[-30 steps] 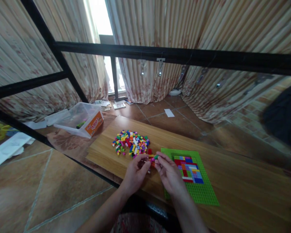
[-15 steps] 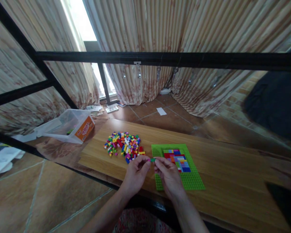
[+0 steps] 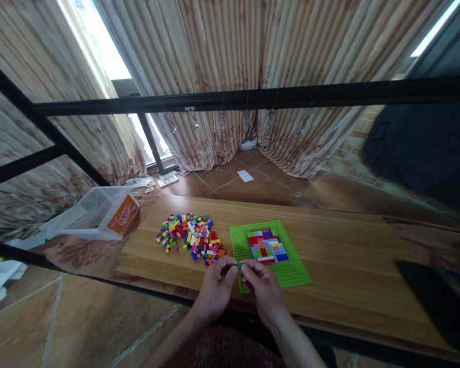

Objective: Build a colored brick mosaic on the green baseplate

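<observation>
A small green toy brick [image 3: 238, 266] shows between the fingertips of both hands. My left hand [image 3: 216, 287] pinches its left end, and my right hand [image 3: 263, 287] grips the other end with thumb and fingers. Just beyond my right hand lies a green studded baseplate [image 3: 291, 263], flat on the wooden table. Red, blue, purple, white and yellow bricks form a patchwork block [image 3: 267, 246] on it. Left of the plate spreads a loose pile of colourful bricks [image 3: 191, 235], its near edge close to my left fingers.
A clear plastic bin [image 3: 95, 214] with an orange label stands at the table's left end. The wooden tabletop [image 3: 341, 255] runs on to the right, where a dark flat object [image 3: 433, 301] lies. A black metal rail [image 3: 222, 99] crosses in front of the curtains.
The view has swung right, so the table things appear further left. Both hands still hold the green brick; a pink bit seen at my left fingertips earlier is now hidden.
</observation>
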Available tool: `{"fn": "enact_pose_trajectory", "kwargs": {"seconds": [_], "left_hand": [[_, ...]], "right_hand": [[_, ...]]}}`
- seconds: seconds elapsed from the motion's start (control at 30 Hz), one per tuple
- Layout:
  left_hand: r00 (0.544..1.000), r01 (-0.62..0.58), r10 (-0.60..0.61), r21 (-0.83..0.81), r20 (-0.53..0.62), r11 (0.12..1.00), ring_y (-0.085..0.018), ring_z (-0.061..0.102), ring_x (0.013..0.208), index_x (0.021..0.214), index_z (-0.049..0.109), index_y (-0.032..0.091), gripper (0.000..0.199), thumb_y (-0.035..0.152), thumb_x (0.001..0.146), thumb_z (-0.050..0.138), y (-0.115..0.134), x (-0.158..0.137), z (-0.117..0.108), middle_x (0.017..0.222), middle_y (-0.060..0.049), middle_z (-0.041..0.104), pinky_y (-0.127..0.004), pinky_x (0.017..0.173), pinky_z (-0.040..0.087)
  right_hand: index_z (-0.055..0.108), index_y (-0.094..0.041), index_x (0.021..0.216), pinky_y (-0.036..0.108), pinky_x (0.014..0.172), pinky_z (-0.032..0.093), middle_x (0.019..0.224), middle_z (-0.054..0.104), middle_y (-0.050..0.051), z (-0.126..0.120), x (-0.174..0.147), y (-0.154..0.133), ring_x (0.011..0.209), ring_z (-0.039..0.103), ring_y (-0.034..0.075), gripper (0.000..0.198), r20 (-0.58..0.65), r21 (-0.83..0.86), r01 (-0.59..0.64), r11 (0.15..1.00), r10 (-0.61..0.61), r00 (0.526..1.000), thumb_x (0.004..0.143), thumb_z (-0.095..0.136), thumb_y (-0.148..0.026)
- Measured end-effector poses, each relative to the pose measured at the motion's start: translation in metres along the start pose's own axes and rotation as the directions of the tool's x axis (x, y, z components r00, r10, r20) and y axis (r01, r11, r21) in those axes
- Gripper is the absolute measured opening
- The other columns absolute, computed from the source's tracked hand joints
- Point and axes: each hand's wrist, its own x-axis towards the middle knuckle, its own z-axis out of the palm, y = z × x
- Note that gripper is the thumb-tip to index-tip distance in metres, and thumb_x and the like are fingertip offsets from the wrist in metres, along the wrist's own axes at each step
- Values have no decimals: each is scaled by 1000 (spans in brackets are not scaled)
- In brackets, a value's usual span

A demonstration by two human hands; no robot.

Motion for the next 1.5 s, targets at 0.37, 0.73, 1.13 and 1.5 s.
{"fn": "enact_pose_trajectory", "kwargs": {"seconds": [0.37,0.73,1.13,1.5], "left_hand": [[975,-219,216,361,49,906,-18,60,89,90,58,20,12,25,91,48,-25,-3,12,92,-6,64,-31,79,49],[865,-500,412,573,288,650,-19,58,103,94,53,20,11,13,93,44,-42,4,8,107,-7,64,-37,92,47],[861,-507,399,593,316,625,-19,55,97,97,54,19,11,14,93,45,-39,5,-2,103,-7,64,-36,89,46],[868,-496,389,589,310,638,-19,55,95,95,56,20,10,17,93,47,-39,6,0,100,-5,66,-35,87,47]], "right_hand": [[69,-19,86,30,67,46,74,67,2,-65,37,-33,68,58,17,33,-191,-404,242,882,-340,921,76,68,-50],[68,-21,88,45,97,44,111,64,11,-89,30,-14,106,59,25,27,-16,-717,391,578,-574,819,89,55,-44],[76,-25,81,44,98,43,108,67,7,-61,76,-44,104,60,24,19,137,-798,401,450,-513,848,84,62,-38],[75,-25,78,39,91,46,94,72,5,-47,99,-42,93,64,22,15,311,-834,442,330,-380,871,83,62,-31]]}}
